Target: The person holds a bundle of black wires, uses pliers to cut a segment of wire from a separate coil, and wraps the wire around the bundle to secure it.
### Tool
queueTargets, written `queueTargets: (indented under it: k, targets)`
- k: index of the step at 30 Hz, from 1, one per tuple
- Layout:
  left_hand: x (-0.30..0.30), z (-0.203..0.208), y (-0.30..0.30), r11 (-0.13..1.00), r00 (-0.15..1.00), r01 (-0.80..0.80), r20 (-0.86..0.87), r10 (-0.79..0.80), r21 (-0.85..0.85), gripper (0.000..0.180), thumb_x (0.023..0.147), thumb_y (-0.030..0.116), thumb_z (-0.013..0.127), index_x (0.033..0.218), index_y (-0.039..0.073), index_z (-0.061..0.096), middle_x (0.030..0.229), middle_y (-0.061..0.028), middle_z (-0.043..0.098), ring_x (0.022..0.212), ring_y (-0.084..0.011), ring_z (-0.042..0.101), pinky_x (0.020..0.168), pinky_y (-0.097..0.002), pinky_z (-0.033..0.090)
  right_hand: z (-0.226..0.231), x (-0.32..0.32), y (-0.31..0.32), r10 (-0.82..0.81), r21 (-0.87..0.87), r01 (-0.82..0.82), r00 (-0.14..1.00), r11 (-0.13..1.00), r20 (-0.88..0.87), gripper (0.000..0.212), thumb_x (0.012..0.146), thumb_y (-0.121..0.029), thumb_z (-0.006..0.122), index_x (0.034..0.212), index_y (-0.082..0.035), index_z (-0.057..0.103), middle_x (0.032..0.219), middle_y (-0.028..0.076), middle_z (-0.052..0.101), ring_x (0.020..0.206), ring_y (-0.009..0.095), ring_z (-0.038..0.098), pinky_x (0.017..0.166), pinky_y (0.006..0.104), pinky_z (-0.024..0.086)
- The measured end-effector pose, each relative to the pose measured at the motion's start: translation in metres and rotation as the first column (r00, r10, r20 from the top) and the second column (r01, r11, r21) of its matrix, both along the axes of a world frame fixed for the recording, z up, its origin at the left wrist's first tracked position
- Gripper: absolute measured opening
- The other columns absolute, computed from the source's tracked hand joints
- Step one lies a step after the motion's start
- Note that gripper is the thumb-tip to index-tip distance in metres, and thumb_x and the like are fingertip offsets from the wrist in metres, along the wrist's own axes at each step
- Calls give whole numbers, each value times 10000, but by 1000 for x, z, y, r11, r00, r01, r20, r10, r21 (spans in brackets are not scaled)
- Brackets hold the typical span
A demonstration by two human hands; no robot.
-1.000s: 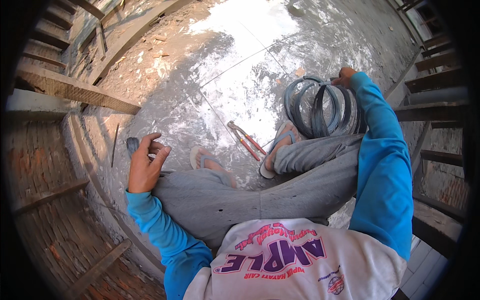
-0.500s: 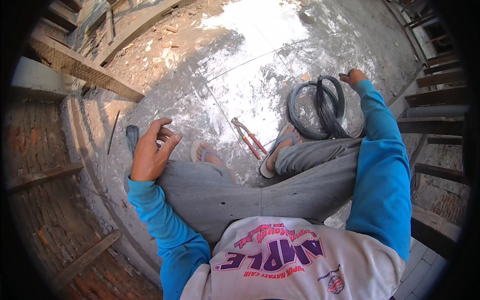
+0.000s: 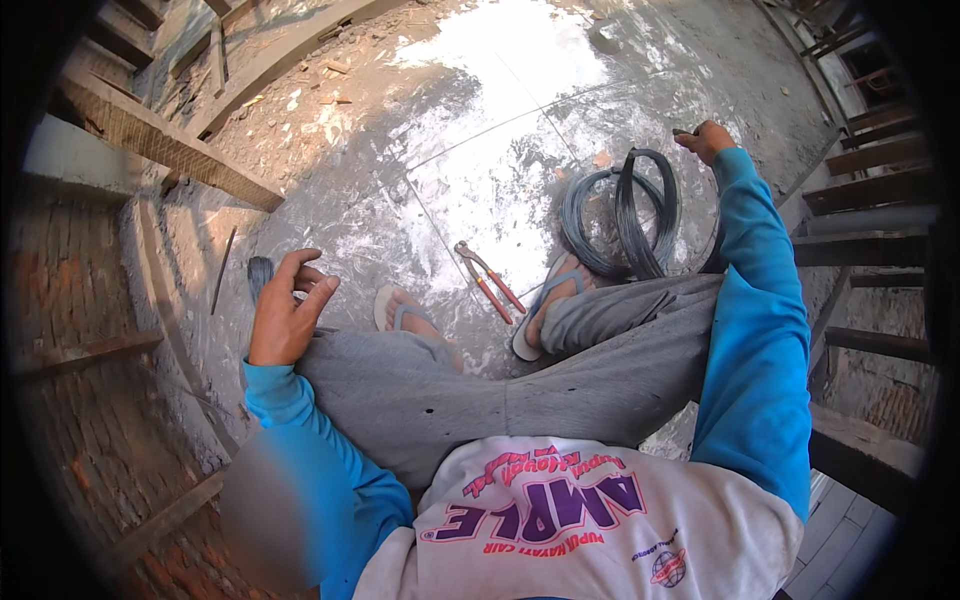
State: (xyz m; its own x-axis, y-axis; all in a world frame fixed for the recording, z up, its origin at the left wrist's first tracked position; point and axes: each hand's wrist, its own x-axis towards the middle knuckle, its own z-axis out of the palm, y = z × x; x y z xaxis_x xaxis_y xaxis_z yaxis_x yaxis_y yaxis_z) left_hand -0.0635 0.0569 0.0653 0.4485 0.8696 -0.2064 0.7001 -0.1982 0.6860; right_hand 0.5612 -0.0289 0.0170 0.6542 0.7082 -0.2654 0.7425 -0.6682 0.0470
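Note:
My left hand (image 3: pixel 286 310) rests over my left knee, its fingers loosely bent and apart, with nothing in it. Beside its fingertips stands a bundle of dark cut wire (image 3: pixel 260 272), partly hidden. Out past my right knee, my right hand (image 3: pixel 710 142) pinches something small and dark that I cannot make out. Two looped coils of dark wire (image 3: pixel 640 215) lie on the floor just left of that hand. Between my sandalled feet is a pair of pincers (image 3: pixel 482 275) with red handles, jaws pointing away from me.
Wooden beams (image 3: pixel 175 140) slant in at the far left. A thin rod (image 3: pixel 223 268) lies beyond the wire bundle. Brickwork with wooden slats (image 3: pixel 85 355) lines the left, and more slats (image 3: pixel 875 195) the right. Floor tiles (image 3: pixel 530 90) are smeared white. A blurred round patch (image 3: pixel 285 510) covers part of my left sleeve.
The blurred patch has appeared at the lower left. My right hand has shifted slightly up and left in the picture. The pincers and coils lie as before, with the whole view shifted slightly.

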Motion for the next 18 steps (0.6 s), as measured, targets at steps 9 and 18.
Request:
queueTargets:
  k: [9, 18]
  targets:
    - [5, -1, 0, 999, 999, 33, -9, -33, 1, 407, 856, 219, 670, 1177, 5, 542, 867, -108, 642, 795, -195, 612, 681, -330, 485, -20, -50, -19, 220, -173, -314, 883, 934, -414, 530, 778, -477, 703, 878, 43, 689, 820, 208, 665, 769, 321, 637, 697, 425, 470]
    - [13, 2, -1, 998, 998, 60, -10, -60, 23, 427, 857, 271, 666, 1176, 14, 544, 862, -114, 650, 821, -225, 615, 709, -359, 481, -53, -108, -4, 488, -165, -597, 760, 785, -430, 542, 760, -501, 697, 992, -11, 689, 905, 194, 675, 859, 339, 642, 768, 421, 486]
